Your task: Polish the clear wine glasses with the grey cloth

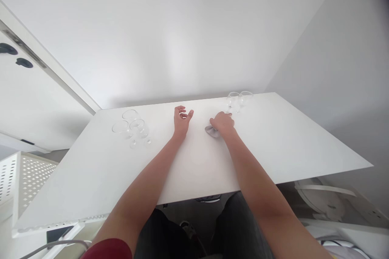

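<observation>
Just right of the frame's centre we see a grey cloth (210,131) on the white table (273,145). It is mostly hidden under our right hand (223,124), whose fingers close down on it, so only its left edge shows. Our left hand (181,120) rests near it on the table, fingers loosely apart, holding nothing. Just behind the right hand stand two glasses (238,99), their outlines faint; three glasses (131,126) cluster at centre left, stems hard to make out

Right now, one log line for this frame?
left hand: open, empty, on table | right hand: clutching grey cloth | left glasses, right glasses: upright
</observation>
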### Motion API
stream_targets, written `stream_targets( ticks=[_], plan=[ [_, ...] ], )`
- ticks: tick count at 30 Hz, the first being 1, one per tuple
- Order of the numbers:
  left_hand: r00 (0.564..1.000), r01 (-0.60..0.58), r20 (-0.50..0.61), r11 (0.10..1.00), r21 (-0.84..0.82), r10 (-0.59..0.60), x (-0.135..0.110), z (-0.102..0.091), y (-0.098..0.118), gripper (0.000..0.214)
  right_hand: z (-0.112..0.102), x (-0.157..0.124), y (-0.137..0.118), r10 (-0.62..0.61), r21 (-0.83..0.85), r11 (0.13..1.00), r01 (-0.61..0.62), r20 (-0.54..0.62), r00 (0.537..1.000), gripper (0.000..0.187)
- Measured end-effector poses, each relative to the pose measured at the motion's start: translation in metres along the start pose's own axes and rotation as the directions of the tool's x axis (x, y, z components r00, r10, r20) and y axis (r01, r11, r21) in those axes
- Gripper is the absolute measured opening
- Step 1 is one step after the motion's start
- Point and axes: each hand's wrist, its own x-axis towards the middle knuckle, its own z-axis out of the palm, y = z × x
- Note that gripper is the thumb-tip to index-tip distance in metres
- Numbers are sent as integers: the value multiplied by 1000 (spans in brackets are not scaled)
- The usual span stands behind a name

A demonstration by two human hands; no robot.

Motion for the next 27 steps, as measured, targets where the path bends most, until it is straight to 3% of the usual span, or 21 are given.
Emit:
stream_targets(
  ticks=[15, 20, 23, 27],
  plan=[
    [999, 13, 33, 1000, -20, -12, 0, -1, 1, 31, -11, -4, 2, 19, -3, 1000, -19, 3, 1000, 42],
    [998, 20, 65, 999, -33, -17, -1, -1, 4, 29, -22, -21, -6, 17, 60, 998, -12, -91, 996, 35],
    [997, 27, 78, 999, -45, -24, -3, 0, 6, 29, -20, -31, -16, -71, 15, 997, 74, -144, 987, 31],
    [996, 37, 84, 998, -52, -32, -2, -1, 7, 27, -11, -40, -32, -312, -42, 950, 309, -157, 937, 28]
  ],
)
